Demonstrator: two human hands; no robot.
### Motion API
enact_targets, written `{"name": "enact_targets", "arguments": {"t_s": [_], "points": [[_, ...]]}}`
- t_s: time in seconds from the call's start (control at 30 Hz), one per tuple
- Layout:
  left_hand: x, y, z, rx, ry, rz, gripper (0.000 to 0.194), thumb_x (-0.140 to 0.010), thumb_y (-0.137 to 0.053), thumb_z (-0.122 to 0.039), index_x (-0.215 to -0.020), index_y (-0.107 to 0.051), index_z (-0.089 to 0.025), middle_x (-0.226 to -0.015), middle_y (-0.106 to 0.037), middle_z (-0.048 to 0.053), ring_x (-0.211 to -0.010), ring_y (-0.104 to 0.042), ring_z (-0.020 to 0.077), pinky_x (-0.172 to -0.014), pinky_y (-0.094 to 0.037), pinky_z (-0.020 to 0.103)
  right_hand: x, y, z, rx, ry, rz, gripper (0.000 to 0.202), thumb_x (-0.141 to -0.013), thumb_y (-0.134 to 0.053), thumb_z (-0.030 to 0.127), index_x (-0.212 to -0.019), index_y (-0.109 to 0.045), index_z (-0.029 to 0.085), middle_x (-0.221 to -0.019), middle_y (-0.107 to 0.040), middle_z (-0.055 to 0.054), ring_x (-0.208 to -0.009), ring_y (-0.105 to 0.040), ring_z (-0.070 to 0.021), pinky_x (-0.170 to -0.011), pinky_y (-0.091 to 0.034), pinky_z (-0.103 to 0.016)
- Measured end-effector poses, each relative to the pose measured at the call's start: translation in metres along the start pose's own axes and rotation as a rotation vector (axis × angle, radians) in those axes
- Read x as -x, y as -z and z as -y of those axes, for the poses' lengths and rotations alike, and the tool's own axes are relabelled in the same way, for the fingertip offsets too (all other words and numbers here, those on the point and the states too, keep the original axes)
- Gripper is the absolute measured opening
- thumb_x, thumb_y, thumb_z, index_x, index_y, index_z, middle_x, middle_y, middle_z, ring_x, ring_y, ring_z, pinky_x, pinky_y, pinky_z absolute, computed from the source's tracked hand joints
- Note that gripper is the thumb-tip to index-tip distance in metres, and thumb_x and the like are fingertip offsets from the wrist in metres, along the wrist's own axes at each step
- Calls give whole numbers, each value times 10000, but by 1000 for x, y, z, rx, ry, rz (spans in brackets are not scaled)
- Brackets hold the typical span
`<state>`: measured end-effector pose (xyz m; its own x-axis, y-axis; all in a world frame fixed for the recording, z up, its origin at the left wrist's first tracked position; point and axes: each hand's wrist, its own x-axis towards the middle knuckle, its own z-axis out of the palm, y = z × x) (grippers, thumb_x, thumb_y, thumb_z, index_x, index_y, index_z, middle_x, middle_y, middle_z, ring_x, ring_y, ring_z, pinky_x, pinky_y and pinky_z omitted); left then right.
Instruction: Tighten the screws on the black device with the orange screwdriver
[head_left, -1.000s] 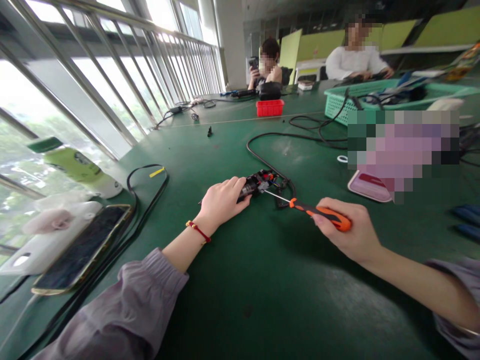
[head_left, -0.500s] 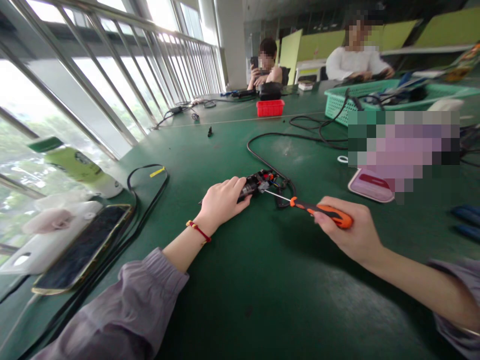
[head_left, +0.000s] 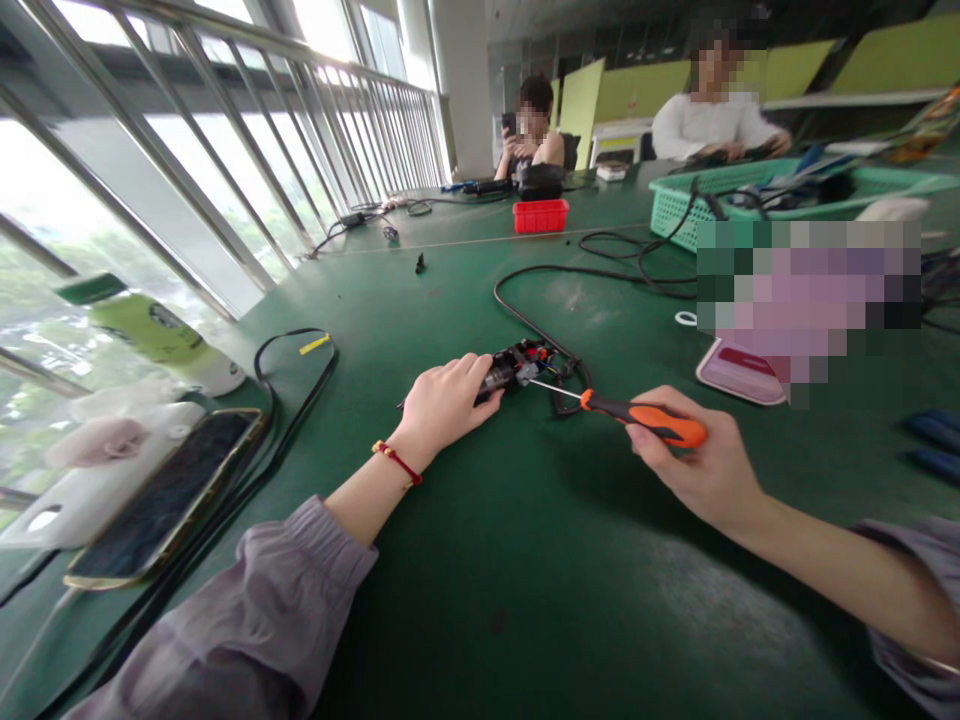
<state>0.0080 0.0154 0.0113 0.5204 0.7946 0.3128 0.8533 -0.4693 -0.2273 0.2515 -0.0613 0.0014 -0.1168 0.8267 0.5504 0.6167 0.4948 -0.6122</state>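
My left hand (head_left: 444, 405) is closed round a black corded device (head_left: 516, 367) on the green table (head_left: 480, 560). The device's right end stands open, showing a grey part, a red part and thin coloured wires. My right hand (head_left: 716, 465) grips the orange and black handle of a screwdriver (head_left: 664, 422). Its thin shaft points left, and the tip meets the device near the grey part. Whether the tip sits in a screw is too small to tell. A black cable (head_left: 517, 318) runs from the device's open end toward the back right.
A phone (head_left: 169, 500), a green bottle (head_left: 161, 335) and a black cord (head_left: 298, 405) lie at left. Farther back stand a red bin (head_left: 540, 216) and a green basket (head_left: 679, 215). A pink-edged case (head_left: 742, 372) lies at right. Two people sit across the table.
The screwdriver handle has turned slightly in my right hand, its orange and black pattern shifting, and the fingers have moved a little. My left hand and the device have stayed in place.
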Motion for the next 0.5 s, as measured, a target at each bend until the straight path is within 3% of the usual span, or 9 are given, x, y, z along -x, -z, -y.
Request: {"name": "enact_targets", "arguments": {"t_s": [0.1, 0.27, 0.43, 0.5], "points": [[0, 0, 0, 10, 8, 6, 343, -857, -384, -391, -1095, -494, -170, -940, -609, 56, -806, -598, 186, -598, -428, 276, 0, 0, -1, -36, -6, -3, 36, -775, -535, 243, -788, -514, 217, -647, -545, 22, -553, -511, -112, -525, -403, -249], [0, 0, 0, 9, 1, 5, 341, -856, -389, -392, -1092, -497, -171, -937, -609, 52, -802, -600, 187, -595, -423, 273, -1, 0, 1, 71, 54, 48, 183, -760, -535, 246, -592, -475, 208, -493, -439, 41, -446, -418, -93, -465, -332, -252], [0, 0, 0, 7, -3, -1, 343, -858, -389, -394, -1095, -495, -170, -936, -608, 52, -800, -598, 189, -589, -418, 274, -1, 0, -1, -10, 16, -21, 38, -755, -545, 229, -764, -511, 214, -664, -545, 9, -581, -507, -127, -539, -393, -262], [0, 0, 0, 9, 1, 2, 339, -857, -390, -394, -1090, -498, -173, -930, -609, 51, -800, -599, 187, -595, -419, 275, -2, 0, -1, -9, 27, -10, 37, -749, -544, 223, -749, -508, 216, -651, -536, 12, -569, -496, -123, -528, -387, -261]]}}
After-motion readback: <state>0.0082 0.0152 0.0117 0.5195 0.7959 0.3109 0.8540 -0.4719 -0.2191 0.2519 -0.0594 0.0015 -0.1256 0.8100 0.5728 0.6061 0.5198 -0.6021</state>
